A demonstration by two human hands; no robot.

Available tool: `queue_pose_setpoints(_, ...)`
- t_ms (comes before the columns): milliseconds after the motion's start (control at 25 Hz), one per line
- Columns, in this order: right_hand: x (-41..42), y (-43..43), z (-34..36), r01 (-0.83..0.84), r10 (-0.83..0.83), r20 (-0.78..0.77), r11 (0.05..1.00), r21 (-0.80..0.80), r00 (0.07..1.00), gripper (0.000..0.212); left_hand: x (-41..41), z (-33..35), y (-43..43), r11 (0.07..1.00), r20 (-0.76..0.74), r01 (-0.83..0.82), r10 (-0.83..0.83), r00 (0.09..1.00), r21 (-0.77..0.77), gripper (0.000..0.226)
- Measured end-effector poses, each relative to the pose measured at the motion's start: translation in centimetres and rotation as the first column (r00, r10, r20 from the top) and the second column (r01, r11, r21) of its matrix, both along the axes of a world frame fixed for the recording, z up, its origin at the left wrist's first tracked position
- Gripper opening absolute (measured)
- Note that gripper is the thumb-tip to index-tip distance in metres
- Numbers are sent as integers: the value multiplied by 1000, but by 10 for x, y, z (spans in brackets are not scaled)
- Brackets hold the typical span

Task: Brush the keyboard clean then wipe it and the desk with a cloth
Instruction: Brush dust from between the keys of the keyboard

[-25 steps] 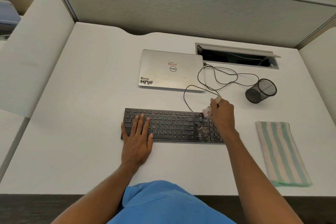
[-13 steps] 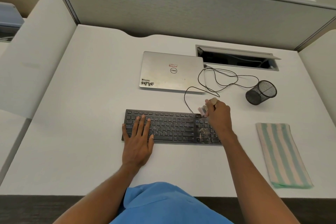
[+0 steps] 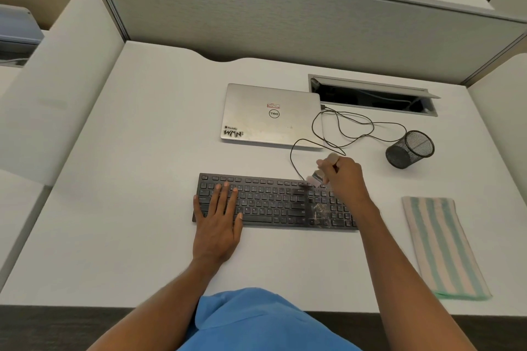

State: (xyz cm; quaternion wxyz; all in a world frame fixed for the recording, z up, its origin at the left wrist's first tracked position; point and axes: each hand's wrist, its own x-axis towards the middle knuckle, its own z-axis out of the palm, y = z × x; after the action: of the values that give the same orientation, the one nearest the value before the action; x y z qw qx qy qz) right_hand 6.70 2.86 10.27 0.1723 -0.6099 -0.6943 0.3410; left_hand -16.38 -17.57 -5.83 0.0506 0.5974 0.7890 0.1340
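Observation:
A black keyboard (image 3: 271, 201) lies on the white desk (image 3: 142, 179), with pale crumbs scattered over its right part (image 3: 320, 209). My left hand (image 3: 218, 222) lies flat on the keyboard's left side, fingers straight. My right hand (image 3: 343, 177) grips a small brush (image 3: 318, 175); its bristles touch the keyboard's top edge near the right end, and its handle tip sticks up above my fingers. A folded green-and-cream striped cloth (image 3: 443, 248) rests on the desk to the right of the keyboard.
A shut silver laptop (image 3: 271, 115) sits behind the keyboard, with a black cable (image 3: 342, 128) looping beside it. A black mesh pen cup (image 3: 409, 149) lies on its side at the right. A cable hatch (image 3: 373, 94) is open at the back. Grey partition walls surround the desk.
My right hand has shifted the brush a little left and toward the keyboard's top edge. My left hand stays flat on the keys.

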Motion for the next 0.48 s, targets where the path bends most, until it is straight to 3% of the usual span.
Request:
queue_pose_setpoints(120, -15, -2, 0, -193, 190, -35, 962, -192, 981, 26, -1, -1, 0, 1000, -2, 5, -5, 1000, 4, 63)
queue_pose_setpoints(200, -18, -3, 0, -230, 233, -18, 940, -250, 972, 19, -1, -1, 0, 1000, 0, 4, -4, 1000, 3, 63)
queue_pose_setpoints(480, 13, 13, 6, 16, -1, 51, 957, -290, 999, 27, -1, -1, 0, 1000, -12, 3, -3, 1000, -9, 63)
